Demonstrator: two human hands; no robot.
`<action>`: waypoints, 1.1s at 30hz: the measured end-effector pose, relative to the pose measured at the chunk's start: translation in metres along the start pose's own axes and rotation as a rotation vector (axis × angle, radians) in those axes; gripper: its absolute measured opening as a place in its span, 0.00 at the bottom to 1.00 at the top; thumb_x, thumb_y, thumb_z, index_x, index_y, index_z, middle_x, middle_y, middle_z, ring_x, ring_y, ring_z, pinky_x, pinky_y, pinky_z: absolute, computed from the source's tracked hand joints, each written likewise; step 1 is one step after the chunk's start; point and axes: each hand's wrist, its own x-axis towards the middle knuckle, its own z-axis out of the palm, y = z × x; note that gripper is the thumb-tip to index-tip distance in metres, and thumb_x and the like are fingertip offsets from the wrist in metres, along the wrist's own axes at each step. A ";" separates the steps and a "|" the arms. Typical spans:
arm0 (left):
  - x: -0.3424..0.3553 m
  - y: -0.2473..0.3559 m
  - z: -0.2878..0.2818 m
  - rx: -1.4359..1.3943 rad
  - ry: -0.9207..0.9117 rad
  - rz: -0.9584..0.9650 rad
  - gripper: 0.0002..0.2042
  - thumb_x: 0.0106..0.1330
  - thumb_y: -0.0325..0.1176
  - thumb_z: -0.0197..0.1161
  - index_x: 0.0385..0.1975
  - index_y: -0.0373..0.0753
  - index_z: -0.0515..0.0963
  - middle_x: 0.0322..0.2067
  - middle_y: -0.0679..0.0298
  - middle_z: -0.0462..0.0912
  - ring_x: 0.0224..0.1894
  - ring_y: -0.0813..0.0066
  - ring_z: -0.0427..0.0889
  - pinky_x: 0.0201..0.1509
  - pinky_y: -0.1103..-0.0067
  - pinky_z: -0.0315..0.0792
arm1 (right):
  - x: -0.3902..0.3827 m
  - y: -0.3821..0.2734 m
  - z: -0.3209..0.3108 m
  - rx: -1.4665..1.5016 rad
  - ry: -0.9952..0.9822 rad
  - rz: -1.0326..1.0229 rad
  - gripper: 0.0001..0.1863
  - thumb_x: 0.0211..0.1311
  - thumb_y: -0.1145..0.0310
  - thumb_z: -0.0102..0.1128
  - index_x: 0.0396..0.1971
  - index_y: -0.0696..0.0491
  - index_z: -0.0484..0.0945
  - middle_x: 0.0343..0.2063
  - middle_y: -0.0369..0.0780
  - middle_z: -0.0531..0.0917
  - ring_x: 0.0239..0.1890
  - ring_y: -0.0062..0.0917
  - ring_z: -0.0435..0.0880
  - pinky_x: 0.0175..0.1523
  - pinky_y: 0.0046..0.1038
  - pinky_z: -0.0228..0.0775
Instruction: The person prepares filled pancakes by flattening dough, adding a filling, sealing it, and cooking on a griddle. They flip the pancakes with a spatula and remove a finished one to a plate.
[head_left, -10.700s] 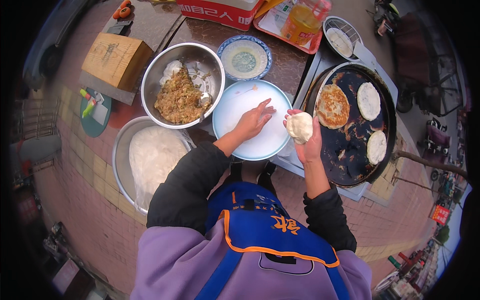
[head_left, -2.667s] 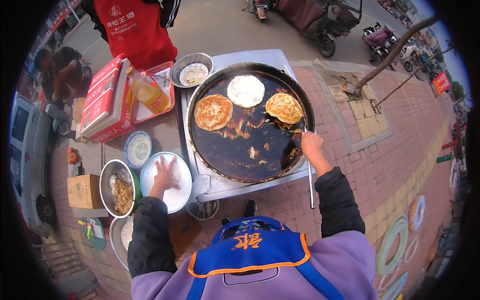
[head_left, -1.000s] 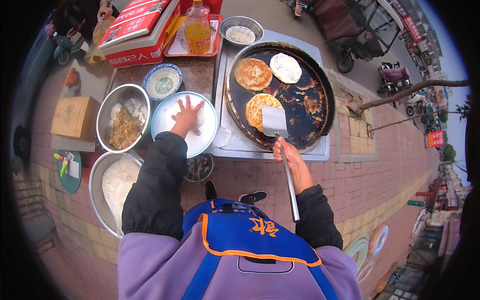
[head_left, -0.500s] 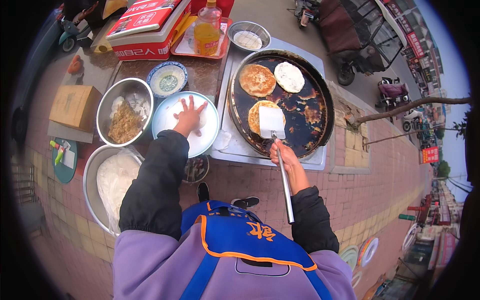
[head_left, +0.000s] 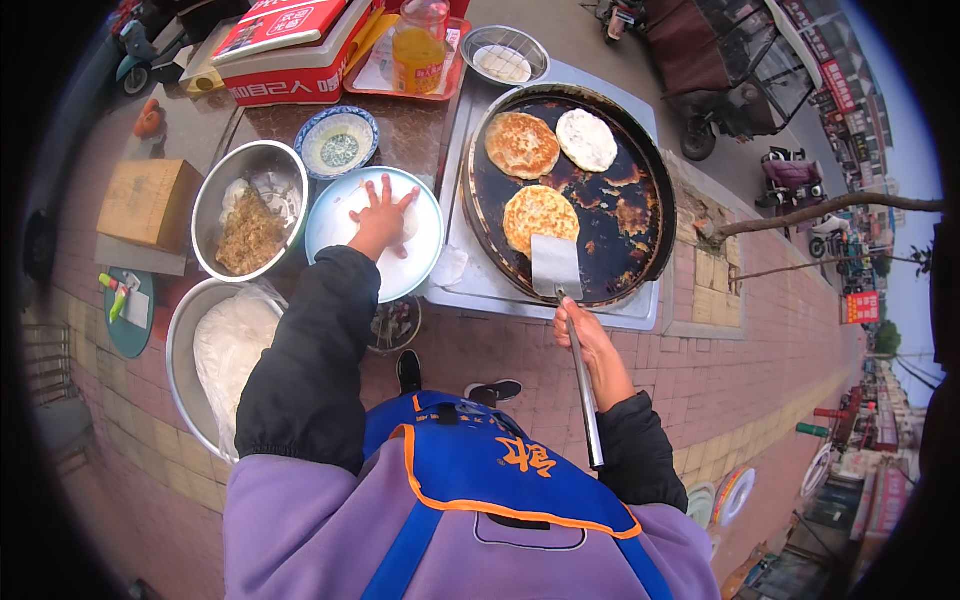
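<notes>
My right hand [head_left: 588,340] grips the metal handle of a spatula [head_left: 556,266]. Its flat blade overlaps the near edge of a browned flatbread [head_left: 541,218] in a wide round griddle pan [head_left: 628,272]. Behind that lie another browned flatbread [head_left: 522,146] and a paler one [head_left: 587,141]. On the left, my left hand [head_left: 381,222] lies with fingers spread over something white in a pale blue-rimmed dish [head_left: 428,262]; what its palm presses on is hidden.
Left of the dish stand a metal bowl with brown filling [head_left: 250,235] and a basin of plastic-covered dough [head_left: 235,350]. A patterned bowl [head_left: 338,150], an oil bottle [head_left: 418,62] and a strainer-topped bowl [head_left: 505,58] are farther back. A parked three-wheeler [head_left: 712,62] stands beyond the griddle.
The spatula has drawn back toward me, uncovering most of the nearest flatbread. My left hand stays spread on the dish, and the whole view has shifted slightly.
</notes>
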 end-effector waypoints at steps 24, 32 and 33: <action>0.002 -0.003 0.005 -0.041 0.047 0.027 0.70 0.29 0.40 0.88 0.75 0.76 0.43 0.78 0.53 0.26 0.77 0.34 0.31 0.59 0.33 0.65 | 0.046 -0.073 0.081 -1.941 0.539 -0.409 0.25 0.74 0.50 0.45 0.32 0.53 0.87 0.31 0.46 0.88 0.39 0.42 0.87 0.44 0.42 0.76; 0.003 -0.002 0.003 -0.049 0.023 0.012 0.70 0.30 0.39 0.88 0.74 0.77 0.43 0.77 0.53 0.25 0.77 0.34 0.31 0.61 0.33 0.63 | 0.017 -0.037 0.040 -2.110 0.526 -0.636 0.19 0.69 0.52 0.55 0.27 0.51 0.82 0.21 0.42 0.85 0.29 0.37 0.87 0.39 0.40 0.74; 0.002 -0.002 0.003 -0.072 0.026 0.014 0.69 0.31 0.38 0.88 0.74 0.78 0.44 0.78 0.53 0.25 0.77 0.35 0.30 0.61 0.32 0.61 | 0.012 -0.033 0.031 -2.127 0.514 -0.639 0.18 0.69 0.52 0.55 0.27 0.51 0.81 0.20 0.42 0.85 0.29 0.37 0.86 0.38 0.40 0.73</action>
